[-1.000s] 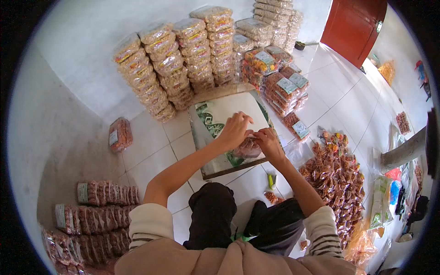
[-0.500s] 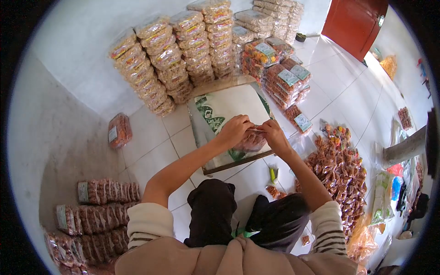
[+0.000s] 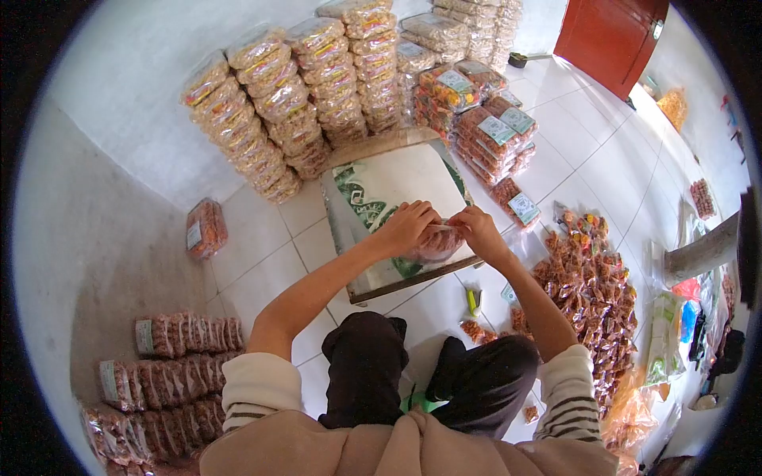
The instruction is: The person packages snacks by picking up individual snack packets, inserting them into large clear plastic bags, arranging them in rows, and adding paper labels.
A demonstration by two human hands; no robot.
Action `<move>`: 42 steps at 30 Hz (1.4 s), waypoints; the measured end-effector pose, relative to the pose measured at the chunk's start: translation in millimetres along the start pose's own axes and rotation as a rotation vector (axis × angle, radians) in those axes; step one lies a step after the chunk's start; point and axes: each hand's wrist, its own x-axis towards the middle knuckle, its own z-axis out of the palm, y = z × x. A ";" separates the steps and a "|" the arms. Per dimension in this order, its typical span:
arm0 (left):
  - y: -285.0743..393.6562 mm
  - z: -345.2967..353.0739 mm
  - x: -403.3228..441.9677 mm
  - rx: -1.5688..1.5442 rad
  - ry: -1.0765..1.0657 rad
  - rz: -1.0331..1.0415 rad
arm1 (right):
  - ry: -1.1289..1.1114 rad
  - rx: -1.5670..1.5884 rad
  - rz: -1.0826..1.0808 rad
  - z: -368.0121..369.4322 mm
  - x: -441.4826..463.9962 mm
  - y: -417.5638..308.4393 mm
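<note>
While the top edge of a clear plastic bag (image 3: pixel 438 246) with reddish-brown contents is pinched on one side by the left hand (image 3: pixel 409 226), it is gripped on the other by the right hand (image 3: pixel 479 233), the fingers of both being drawn in narrowly. The bag is set on the near right part of a low table (image 3: pixel 397 286). Beyond it, tall stacks of bags (image 3: pixel 266 91) are piled; to the right, small brown packets (image 3: pixel 587 293) are heaped on the tiled floor (image 3: pixel 266 274).
</note>
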 end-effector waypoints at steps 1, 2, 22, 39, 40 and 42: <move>-1.4 2.1 0.5 -0.073 -0.020 -0.034 | 0.001 -0.001 0.000 -2.5 1.4 -0.2; -2.4 4.4 0.7 -0.074 -0.020 -0.032 | -0.020 0.009 0.019 -4.9 2.2 -0.7; -66.5 -13.3 58.9 -0.098 0.248 0.008 | 0.223 -0.126 -0.091 -5.4 67.5 31.3; 25.2 131.2 -60.9 -1.557 0.012 -1.358 | 0.196 -0.277 -0.358 80.1 -65.4 82.4; 10.9 144.7 -55.9 -1.723 0.102 -1.326 | 0.198 -0.276 -0.355 81.4 -64.4 86.5; -1.1 160.1 -49.8 -1.944 0.202 -1.348 | 0.194 -0.293 -0.341 85.4 -69.3 89.1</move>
